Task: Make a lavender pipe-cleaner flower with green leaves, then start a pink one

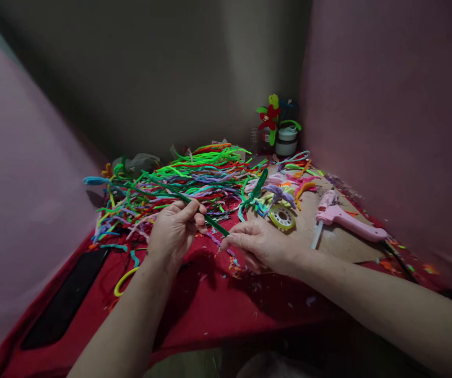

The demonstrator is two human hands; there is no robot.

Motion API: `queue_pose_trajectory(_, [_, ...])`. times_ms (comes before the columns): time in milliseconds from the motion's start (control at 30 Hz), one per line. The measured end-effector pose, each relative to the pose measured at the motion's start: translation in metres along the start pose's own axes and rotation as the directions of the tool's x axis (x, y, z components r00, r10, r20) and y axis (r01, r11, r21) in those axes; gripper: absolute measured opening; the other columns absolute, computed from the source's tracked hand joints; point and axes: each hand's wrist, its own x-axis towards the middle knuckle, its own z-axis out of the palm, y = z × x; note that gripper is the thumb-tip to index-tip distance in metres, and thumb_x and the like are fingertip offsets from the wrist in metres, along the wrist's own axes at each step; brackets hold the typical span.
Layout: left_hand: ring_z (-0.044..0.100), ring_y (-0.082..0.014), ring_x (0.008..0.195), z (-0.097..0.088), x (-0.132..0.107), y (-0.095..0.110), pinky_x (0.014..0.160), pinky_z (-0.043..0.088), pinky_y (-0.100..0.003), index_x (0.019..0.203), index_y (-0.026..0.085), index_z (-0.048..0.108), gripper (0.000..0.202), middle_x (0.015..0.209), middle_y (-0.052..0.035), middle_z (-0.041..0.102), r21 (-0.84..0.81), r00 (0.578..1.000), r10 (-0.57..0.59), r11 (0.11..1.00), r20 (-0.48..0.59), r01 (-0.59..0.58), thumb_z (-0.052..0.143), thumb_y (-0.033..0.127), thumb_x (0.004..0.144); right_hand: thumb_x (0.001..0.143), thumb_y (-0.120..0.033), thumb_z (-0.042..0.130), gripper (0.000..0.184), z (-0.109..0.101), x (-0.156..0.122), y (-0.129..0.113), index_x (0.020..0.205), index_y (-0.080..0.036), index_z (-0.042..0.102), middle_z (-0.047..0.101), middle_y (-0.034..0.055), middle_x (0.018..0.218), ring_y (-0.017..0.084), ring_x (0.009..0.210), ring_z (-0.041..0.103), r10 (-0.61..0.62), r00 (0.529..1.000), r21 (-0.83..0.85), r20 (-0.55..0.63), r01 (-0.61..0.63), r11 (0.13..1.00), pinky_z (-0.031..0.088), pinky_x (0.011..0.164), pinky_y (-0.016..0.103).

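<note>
Left hand [173, 231] and right hand [263, 244] both pinch a dark green pipe cleaner [216, 226] near frame centre, long axis slanting upper left to lower right, right at its lower end, left farther up, toward the pile [206, 170].

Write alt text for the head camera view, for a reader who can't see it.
A left hand and a right hand hold a dark green pipe cleaner between them over a red cloth. Behind lies a heap of multicolored pipe cleaners; to the right, a pink glue gun rests on a brown board.
</note>
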Motion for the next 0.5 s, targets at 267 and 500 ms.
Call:
queue_pose_trajectory(267, [0.047, -0.0060, 0.037, -0.003, 0.001, 0.000, 0.034, 0.044, -0.018, 0.061, 0.010, 0.057, 0.015, 0.055, -0.0004, 0.060, 0.030, 0.999, -0.022, 0.999, 0.036, 0.021, 0.069, 0.017, 0.068, 0.080, -0.025, 0.053, 0.016, 0.000, -0.001, 0.006, 0.079, -0.013, 0.064, 0.037, -0.0106, 0.029, 0.005, 0.023, 0.030, 0.111, 0.992, -0.028, 0.061, -0.109, 0.994, 0.022, 0.028, 0.018])
queue_pose_trajectory(500, [0.048, -0.0056, 0.038, -0.012, 0.006, 0.001, 0.036, 0.043, -0.017, 0.063, 0.010, 0.060, 0.015, 0.054, -0.0007, 0.060, 0.035, 0.994, -0.055, 0.998, 0.092, 0.052, 0.070, 0.019, 0.068, 0.081, -0.034, 0.052, 0.026, -0.008, 0.002, 0.012, 0.090, -0.012, 0.059, 0.060, -0.0001, 0.044, 0.010, 0.032, 0.051, 0.110, 0.961, 0.231, 0.255, -0.171, 0.958, 0.033, 0.034, 0.017])
